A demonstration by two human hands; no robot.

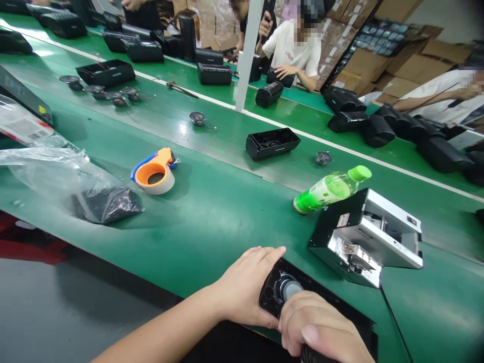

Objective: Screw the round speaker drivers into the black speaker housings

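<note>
A long black speaker housing point(333, 297) lies at the table's near edge, its open side facing up. My left hand point(245, 285) is closed around its left end, thumb on the near side and fingers on the far side. Inside that end sits a round speaker driver point(289, 287) with a grey back. My right hand point(317, 322) is over the housing, right beside the driver, its fingers wrapped round a tool with a black handle point(315, 355). Most of this tool is hidden by the hand, so its exact kind cannot be made out.
Right of the housing stands a black and silver machine point(370, 242) with a cable; a green-capped bottle point(330, 189) leans beside it. A tape dispenser point(155, 174) and plastic bag point(102, 199) lie left. Beyond are another open housing point(274, 143), loose drivers point(197, 118) and co-workers.
</note>
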